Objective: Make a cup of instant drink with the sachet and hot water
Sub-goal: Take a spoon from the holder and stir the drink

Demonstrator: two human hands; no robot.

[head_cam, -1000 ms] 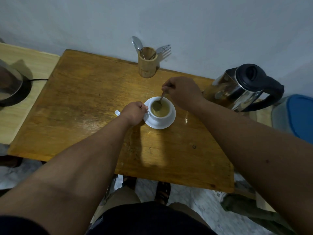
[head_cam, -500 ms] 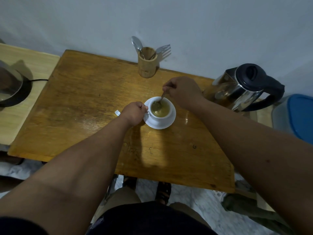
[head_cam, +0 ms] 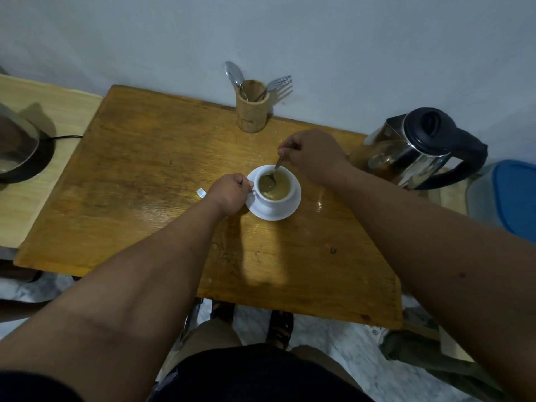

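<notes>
At frame centre I am steadying the cup [head_cam: 272, 192] by its handle with my closed left hand [head_cam: 229, 192] while my right hand [head_cam: 313, 158], pinching the spoon [head_cam: 271, 177], is sweeping its bowl leftward since a second ago, so mixing is nearing completion.

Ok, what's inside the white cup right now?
The white cup holds a light brown drink and the bowl of a metal spoon, held by the right hand. The cloudy liquid hides the cup's bottom, so undissolved powder cannot be judged.
</notes>
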